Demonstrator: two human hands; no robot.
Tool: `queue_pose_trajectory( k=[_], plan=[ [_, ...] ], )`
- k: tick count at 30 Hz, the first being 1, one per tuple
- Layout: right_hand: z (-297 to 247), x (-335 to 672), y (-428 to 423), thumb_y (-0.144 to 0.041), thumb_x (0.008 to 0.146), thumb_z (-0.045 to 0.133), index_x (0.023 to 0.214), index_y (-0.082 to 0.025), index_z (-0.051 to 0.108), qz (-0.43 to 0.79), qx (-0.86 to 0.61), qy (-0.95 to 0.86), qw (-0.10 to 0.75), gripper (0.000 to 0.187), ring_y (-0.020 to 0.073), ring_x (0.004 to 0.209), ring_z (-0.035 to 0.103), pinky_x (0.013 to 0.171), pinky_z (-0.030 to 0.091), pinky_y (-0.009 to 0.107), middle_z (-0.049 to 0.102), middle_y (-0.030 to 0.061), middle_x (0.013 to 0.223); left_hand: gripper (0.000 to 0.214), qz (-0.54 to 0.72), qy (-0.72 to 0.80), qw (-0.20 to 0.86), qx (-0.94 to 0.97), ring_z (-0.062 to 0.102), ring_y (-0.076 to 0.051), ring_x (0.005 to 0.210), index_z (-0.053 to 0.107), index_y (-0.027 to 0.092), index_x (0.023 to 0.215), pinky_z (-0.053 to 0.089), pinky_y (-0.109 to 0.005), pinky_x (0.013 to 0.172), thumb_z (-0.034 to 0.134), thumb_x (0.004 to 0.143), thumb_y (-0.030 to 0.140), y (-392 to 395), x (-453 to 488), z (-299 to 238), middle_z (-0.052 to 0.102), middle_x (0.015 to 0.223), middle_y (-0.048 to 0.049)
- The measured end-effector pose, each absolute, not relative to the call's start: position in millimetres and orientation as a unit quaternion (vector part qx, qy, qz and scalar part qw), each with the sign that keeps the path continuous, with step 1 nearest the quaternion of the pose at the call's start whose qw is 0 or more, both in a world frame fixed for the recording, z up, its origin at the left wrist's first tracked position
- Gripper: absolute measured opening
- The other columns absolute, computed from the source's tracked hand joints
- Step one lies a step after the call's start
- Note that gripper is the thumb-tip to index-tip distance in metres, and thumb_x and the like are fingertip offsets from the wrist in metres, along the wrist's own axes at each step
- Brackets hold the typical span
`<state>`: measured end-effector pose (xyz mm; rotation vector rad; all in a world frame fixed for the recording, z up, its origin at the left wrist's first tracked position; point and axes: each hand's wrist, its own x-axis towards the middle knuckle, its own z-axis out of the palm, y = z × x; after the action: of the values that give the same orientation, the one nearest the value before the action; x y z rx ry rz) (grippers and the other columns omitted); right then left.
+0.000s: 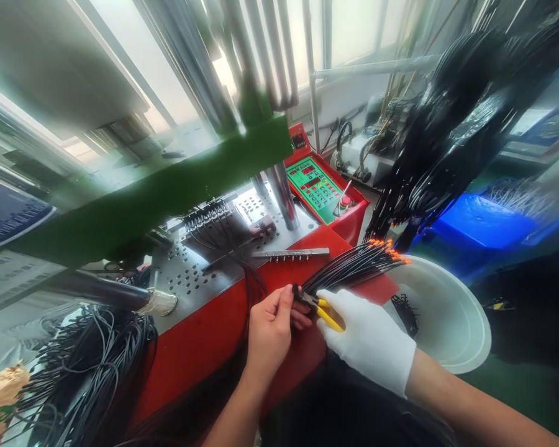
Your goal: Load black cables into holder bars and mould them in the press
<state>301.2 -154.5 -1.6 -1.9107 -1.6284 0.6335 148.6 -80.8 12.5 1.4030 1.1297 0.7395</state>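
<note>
My bare left hand (271, 329) is closed around a bundle of thin black cables (354, 266) whose orange-tipped ends fan out to the right. My right hand (368, 338), in a white glove, grips yellow-handled cutting pliers (319, 307). The pliers' jaws sit at the bundle right beside my left fingers. Both hands hover over the red front edge of a machine table (205, 335).
A white bowl (451, 323) with black scraps stands at the right. On the perforated metal plate (190, 273) lie wired cables and a metal bar (291, 253). A green control panel (314, 189), a green press beam, hanging black cable bundles (451, 130), a blue bin and a cable heap lower left.
</note>
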Motion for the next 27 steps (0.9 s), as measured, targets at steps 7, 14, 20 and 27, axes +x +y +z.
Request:
queue_pose_trajectory(
  k=[7, 14, 20, 27],
  plan=[
    [-14.5, 287.6, -154.1, -0.028, 0.083, 0.053, 0.130, -0.016, 0.053, 0.081, -0.744, -0.619, 0.239, 0.049, 0.0257, 0.087, 0.059, 0.078, 0.044, 0.033, 0.064, 0.0124, 0.094, 0.039, 0.388, 0.499, 0.618, 0.468, 0.069, -0.021, 0.064, 0.066, 0.008, 0.095, 0.055, -0.028, 0.055, 0.056, 0.085, 0.045, -82.3, 158.2, -0.5, 0.071, 0.071, -0.0095],
    [9.6, 295.1, -145.2, -0.035, 0.083, 0.049, 0.078, -0.019, 0.061, 0.486, -0.631, -0.487, 0.359, 0.021, 0.0135, 0.057, 0.054, 0.055, 0.042, 0.024, 0.059, -0.0002, 0.064, 0.030, 0.397, 0.507, 0.476, 0.599, 0.070, -0.021, 0.076, 0.067, 0.015, 0.100, 0.057, -0.029, 0.068, 0.051, 0.090, 0.039, -91.5, 155.9, -0.5, 0.072, 0.085, -0.0053],
    [24.4, 302.5, -144.5, -0.036, 0.083, 0.045, 0.066, -0.018, 0.050, 0.603, -0.585, -0.449, 0.305, 0.026, 0.0090, 0.040, 0.042, 0.042, 0.032, 0.021, 0.049, -0.0036, 0.050, 0.031, 0.399, 0.511, 0.511, 0.564, 0.070, -0.021, 0.069, 0.068, 0.013, 0.092, 0.057, -0.030, 0.062, 0.055, 0.088, 0.041, -89.1, 154.0, 3.7, 0.072, 0.077, -0.0055],
    [11.7, 300.1, -154.6, -0.031, 0.079, 0.056, 0.122, -0.019, 0.056, 0.211, -0.709, -0.615, 0.274, 0.044, 0.0246, 0.092, 0.058, 0.083, 0.043, 0.036, 0.062, 0.0080, 0.100, 0.034, 0.360, 0.483, 0.583, 0.545, 0.070, -0.023, 0.076, 0.068, 0.012, 0.089, 0.057, -0.029, 0.058, 0.053, 0.090, 0.042, -83.0, 141.6, 4.9, 0.072, 0.076, -0.0091]
  ],
)
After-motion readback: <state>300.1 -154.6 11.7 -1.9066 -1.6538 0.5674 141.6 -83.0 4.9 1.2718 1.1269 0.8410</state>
